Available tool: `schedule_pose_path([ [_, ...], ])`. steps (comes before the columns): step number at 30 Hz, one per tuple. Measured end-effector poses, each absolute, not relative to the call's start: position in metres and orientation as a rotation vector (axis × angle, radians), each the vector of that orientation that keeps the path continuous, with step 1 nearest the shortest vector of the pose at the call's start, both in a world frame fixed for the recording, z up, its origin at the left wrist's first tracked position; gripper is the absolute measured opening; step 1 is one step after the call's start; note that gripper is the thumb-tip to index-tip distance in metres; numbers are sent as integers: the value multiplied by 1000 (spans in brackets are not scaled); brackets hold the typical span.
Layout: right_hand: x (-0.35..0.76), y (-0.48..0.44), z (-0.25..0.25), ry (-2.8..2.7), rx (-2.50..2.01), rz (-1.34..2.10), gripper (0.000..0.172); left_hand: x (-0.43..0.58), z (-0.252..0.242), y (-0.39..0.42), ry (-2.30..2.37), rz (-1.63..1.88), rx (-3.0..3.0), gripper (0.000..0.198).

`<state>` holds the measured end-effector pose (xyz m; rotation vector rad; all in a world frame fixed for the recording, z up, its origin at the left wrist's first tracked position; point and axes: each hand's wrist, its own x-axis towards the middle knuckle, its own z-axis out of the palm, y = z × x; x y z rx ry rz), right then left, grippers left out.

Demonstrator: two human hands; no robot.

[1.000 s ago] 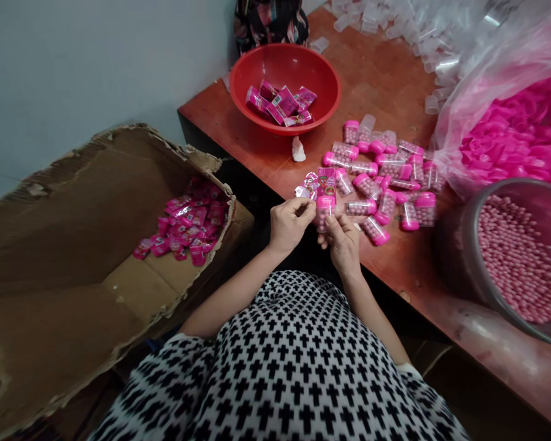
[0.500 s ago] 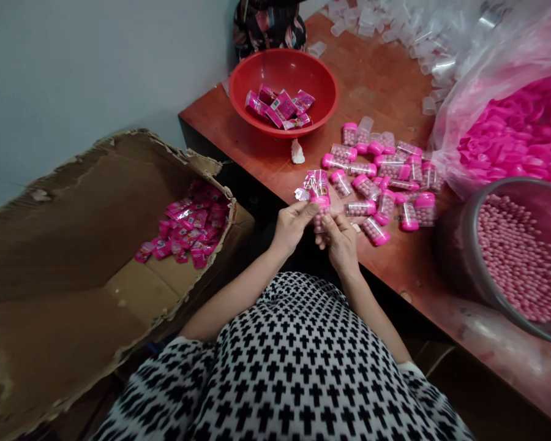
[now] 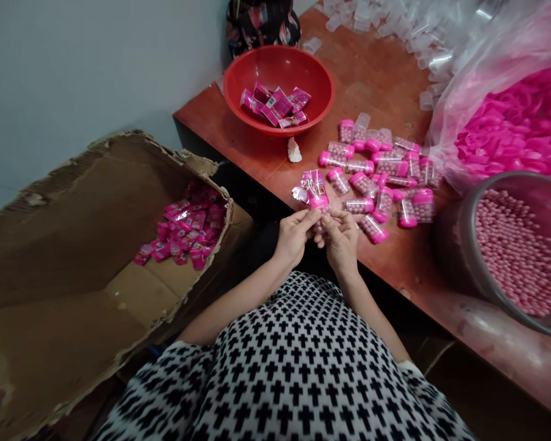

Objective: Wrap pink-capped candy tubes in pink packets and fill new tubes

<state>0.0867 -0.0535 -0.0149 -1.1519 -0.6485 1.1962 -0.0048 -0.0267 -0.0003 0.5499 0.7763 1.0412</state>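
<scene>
My left hand (image 3: 292,233) and my right hand (image 3: 340,239) meet at the near edge of the red-brown table (image 3: 376,73). Both pinch one small clear bottle with a pink cap (image 3: 318,202), full of pink beads, with a pink printed wrapper (image 3: 313,181) drawn over its top. Just to the right on the table lie several more pink-capped bottles of beads (image 3: 380,177).
A red bowl (image 3: 278,67) with pink packets stands at the table's far left. A grey basin of pink beads (image 3: 518,251) is at the right, a clear bag of pink caps (image 3: 514,125) behind it, empty clear bottles (image 3: 395,24) beyond. A torn cardboard box (image 3: 73,257) with wrapped packets is left.
The wrapper has slid further down over the bottle, and my two hands have drawn closer together around it. The view has shifted slightly.
</scene>
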Motion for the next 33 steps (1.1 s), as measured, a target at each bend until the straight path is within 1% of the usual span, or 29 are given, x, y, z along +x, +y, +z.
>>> schedule_pose_path([
  [5,90,-55,-15,-726,-1137,1272,29,-10,-2,-17,704,945,512,49],
  [7,89,-58,-15,-853,-1202,1190,30,-7,-1,-14,728,980,501,46],
  [10,89,-63,-13,-1070,-1355,962,35,0,1,-14,772,1099,451,40],
  [11,90,-64,-13,-1082,-1388,933,34,2,1,-15,777,1119,447,38],
  [12,91,-64,-13,-1054,-1396,958,30,2,0,-16,777,1129,453,37],
  [14,94,-62,-13,-909,-1326,1140,26,1,-1,-17,777,1150,486,33],
  [16,97,-59,-14,-751,-1191,1335,28,-3,-3,-18,806,1184,533,31],
  [18,98,-57,-16,-656,-1098,1431,29,-8,-5,-18,862,1199,591,29],
  [21,96,-56,-17,-601,-1059,1463,28,-12,-6,-16,933,1168,693,27],
  [26,92,-57,-17,-608,-1097,1419,30,-10,-9,-13,1037,1182,865,27],
  [33,92,-59,-20,-662,-1126,1402,27,-13,-13,-8,1116,1176,1014,24],
])
